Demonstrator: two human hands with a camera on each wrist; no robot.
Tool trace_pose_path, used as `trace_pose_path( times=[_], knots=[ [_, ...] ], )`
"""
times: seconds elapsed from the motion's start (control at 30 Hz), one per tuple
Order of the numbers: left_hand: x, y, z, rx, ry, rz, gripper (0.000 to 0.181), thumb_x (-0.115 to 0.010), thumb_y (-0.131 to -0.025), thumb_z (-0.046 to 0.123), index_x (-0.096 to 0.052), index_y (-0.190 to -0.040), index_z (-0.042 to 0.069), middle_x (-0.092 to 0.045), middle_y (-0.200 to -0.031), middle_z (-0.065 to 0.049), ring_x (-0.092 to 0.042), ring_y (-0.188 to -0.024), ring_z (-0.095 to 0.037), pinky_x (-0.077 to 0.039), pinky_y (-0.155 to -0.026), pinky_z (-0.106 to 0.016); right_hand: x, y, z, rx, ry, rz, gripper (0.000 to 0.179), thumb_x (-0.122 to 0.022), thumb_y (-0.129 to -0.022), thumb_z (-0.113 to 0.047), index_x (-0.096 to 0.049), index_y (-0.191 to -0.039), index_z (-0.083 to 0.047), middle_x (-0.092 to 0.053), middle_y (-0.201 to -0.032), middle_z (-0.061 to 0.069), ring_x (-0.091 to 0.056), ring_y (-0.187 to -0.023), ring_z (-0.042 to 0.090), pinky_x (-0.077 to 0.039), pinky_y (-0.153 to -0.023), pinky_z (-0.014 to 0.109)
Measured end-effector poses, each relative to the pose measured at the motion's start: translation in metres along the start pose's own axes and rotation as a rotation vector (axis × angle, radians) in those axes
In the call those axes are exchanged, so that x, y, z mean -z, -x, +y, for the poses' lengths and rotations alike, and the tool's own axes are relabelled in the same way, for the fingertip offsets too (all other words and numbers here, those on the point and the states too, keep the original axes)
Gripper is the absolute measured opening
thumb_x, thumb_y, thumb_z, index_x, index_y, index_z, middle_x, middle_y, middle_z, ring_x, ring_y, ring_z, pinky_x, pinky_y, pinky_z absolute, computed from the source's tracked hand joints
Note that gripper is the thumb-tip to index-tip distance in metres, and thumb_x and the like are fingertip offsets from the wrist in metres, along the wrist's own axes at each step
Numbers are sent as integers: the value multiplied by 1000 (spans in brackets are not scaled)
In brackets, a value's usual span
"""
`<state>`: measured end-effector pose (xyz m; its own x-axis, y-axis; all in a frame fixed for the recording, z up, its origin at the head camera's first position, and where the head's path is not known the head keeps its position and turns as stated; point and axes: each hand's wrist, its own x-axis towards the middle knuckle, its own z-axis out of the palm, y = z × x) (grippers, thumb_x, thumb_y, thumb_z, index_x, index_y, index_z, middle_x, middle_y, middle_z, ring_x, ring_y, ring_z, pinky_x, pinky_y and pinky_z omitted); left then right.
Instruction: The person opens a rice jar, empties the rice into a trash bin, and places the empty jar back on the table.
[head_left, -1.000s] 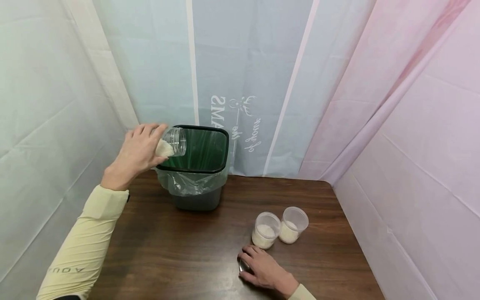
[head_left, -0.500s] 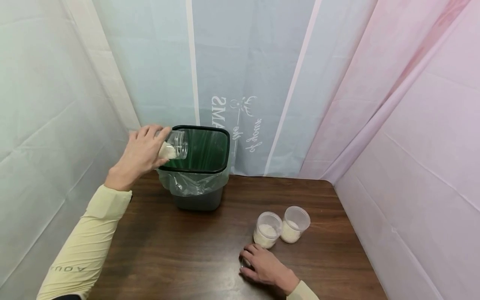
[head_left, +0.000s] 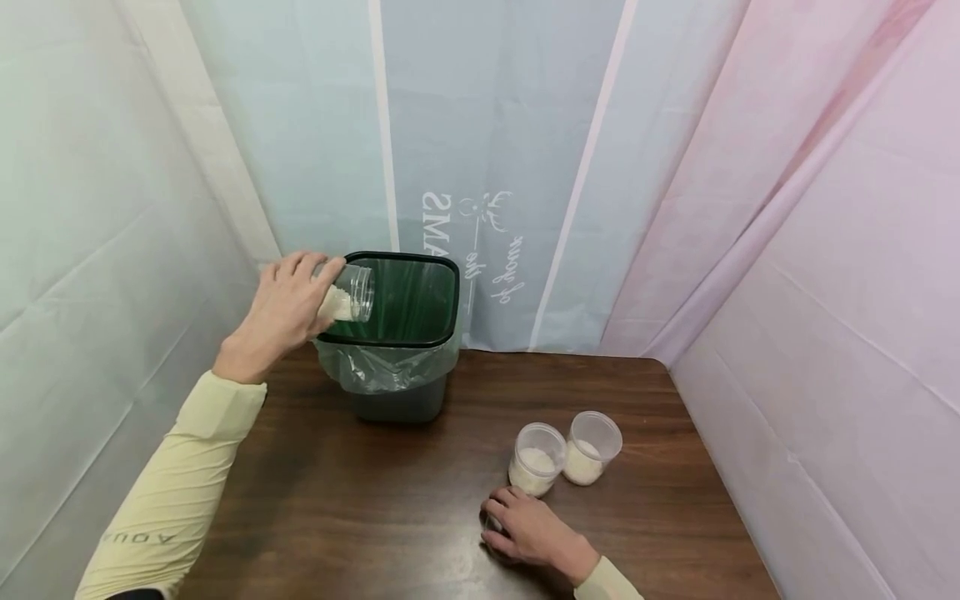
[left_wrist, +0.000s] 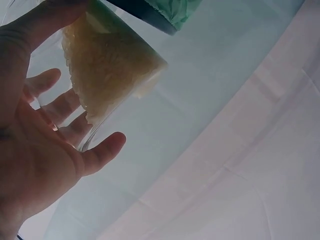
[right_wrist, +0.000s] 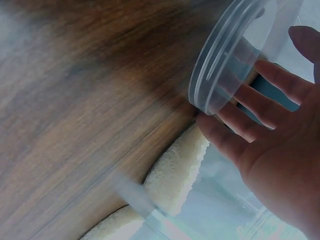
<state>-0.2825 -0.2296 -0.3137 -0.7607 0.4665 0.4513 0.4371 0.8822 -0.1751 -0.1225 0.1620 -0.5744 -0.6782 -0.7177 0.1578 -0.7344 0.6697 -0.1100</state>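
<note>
My left hand (head_left: 281, 304) grips a clear jar (head_left: 360, 293) partly filled with white rice (head_left: 342, 305). It holds the jar tipped on its side, mouth to the right, over the bin (head_left: 401, 400). In the left wrist view, thumb and fingers wrap the jar and the rice (left_wrist: 110, 70) slopes inside it. Whether grains are falling is too small to tell. On the table, my right hand (head_left: 532, 529) holds a clear round lid (right_wrist: 212, 67) between thumb and fingers, mostly hidden under the hand in the head view. Just beyond its fingertips stands an open jar of rice (head_left: 537, 458).
A second open jar with rice (head_left: 592, 448) stands right beside the first. The bin has a black rim and a clear liner bag (head_left: 386, 367) folded over it. Brown wooden table (head_left: 360, 517) underneath; cloth curtains (head_left: 495, 125) close in the back and sides.
My left hand has shifted slightly right and down with the jar, whose mouth now points a little lower. The right hand stays almost still at the lid.
</note>
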Motion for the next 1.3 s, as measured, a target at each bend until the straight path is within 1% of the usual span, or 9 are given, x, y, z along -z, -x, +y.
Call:
trace_pose_path(
  times=[0.1,0.3,0.5,0.6,0.8,1.07,1.3],
  knots=[
    [1,-1,0,-7,-6,16,91,-92,-63,23,-41,-137,8,-50,-131,-24,-43,-123,-46,-42,-85,-65,1,-2,0,-5,3,-3,34,-58,-96,-42,-64,-116,-16,-62,-111,0,-59,-99,18,-54,-76,31],
    [0,-1,2,-19,-14,21,88,-92,-64,20,-41,-134,9,-50,-131,-24,-43,-125,-46,-43,-85,-66,0,-2,-1,-7,6,-10,33,-59,-95,-41,-65,-116,-16,-62,-110,-1,-59,-99,18,-54,-78,31],
    [0,3,5,-37,-43,54,85,-92,-63,17,-44,-133,8,-51,-130,-24,-43,-125,-45,-43,-84,-65,-3,-1,-1,-30,-21,-38,33,-58,-96,-42,-64,-117,-17,-62,-112,-1,-59,-101,18,-54,-77,32],
    [-1,4,6,-47,-56,64,86,-92,-63,16,-45,-134,8,-52,-131,-24,-43,-125,-45,-43,-84,-64,-3,0,-1,-33,-25,-32,33,-58,-96,-42,-65,-116,-17,-62,-111,0,-59,-100,19,-54,-76,33],
    [-3,8,9,-64,-77,63,89,-93,-61,17,-44,-135,9,-51,-131,-23,-44,-125,-44,-44,-83,-63,-4,1,-1,-20,-10,-9,32,-60,-95,-40,-65,-114,-15,-62,-110,0,-59,-99,19,-54,-77,32],
    [-3,4,5,-79,-91,75,88,-93,-60,16,-44,-132,10,-51,-130,-23,-45,-124,-44,-44,-81,-62,1,-2,-1,-10,-10,2,32,-60,-95,-40,-66,-114,-15,-62,-109,1,-59,-98,19,-54,-77,33],
    [-1,0,3,-85,-82,70,87,-94,-59,16,-45,-131,10,-51,-130,-23,-45,-123,-44,-44,-82,-63,4,-5,0,-16,-22,-14,32,-58,-96,-42,-65,-114,-16,-61,-108,0,-58,-97,18,-53,-75,32]
  ],
)
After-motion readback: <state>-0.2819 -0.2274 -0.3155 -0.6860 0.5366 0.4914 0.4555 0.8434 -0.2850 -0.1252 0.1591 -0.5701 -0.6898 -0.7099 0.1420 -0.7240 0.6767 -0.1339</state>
